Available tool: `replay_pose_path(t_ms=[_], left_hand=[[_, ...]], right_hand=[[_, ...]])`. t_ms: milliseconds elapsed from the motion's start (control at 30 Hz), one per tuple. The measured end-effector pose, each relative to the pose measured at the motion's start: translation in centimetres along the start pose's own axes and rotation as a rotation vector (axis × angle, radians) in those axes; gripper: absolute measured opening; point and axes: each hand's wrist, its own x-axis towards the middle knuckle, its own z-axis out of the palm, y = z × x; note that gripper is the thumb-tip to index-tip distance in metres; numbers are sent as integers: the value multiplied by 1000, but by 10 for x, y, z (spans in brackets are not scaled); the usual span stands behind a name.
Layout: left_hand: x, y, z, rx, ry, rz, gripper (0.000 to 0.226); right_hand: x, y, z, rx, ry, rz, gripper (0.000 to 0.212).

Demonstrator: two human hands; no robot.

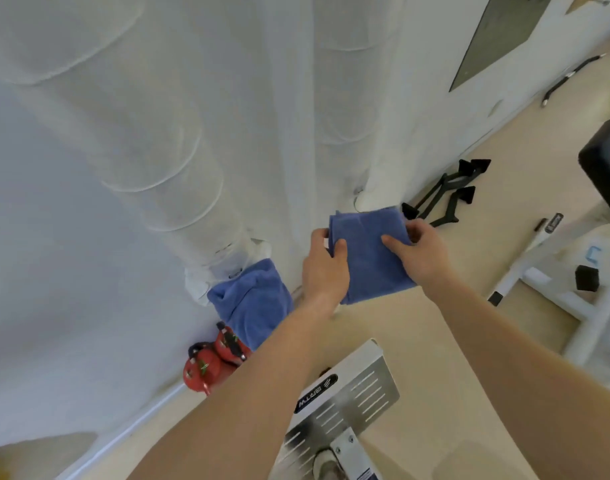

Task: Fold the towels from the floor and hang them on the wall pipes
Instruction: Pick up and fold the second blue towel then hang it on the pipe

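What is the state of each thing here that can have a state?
Held towel: folded, up in the air between both hands.
Left hand: grips its left edge.
Right hand: grips its right edge.
Second towel: draped, bunched, beside the left pipe.
Red kettlebells: side by side, untouched.

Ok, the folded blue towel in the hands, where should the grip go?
Grip the folded towel at its two opposite side edges, one from each side, thumbs on top, as the left hand and right hand do. It is a flat, limp rectangle, so paired edge grips likely stop it sagging or unfolding.
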Motion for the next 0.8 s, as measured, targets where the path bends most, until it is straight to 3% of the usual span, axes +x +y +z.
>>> replay_pose_path(t_ms=[233, 467, 567, 700, 800], left_hand=[[88, 0, 47, -265, 116, -3, 6], [128, -26, 64, -381, 138, -112, 11], [134, -36, 67, -391, 153, -209, 6], [138, -40, 69, -499, 89, -375, 16], [137, -32, 58, -544, -18, -474, 20]], right_hand=[[129, 5, 9, 62, -1, -128, 20], [168, 31, 34, 95, -88, -129, 17], [174, 40, 38, -64, -114, -133, 10], [176, 42, 38, -122, -202, -12, 26], [169, 33, 33, -104, -150, -148, 39]])
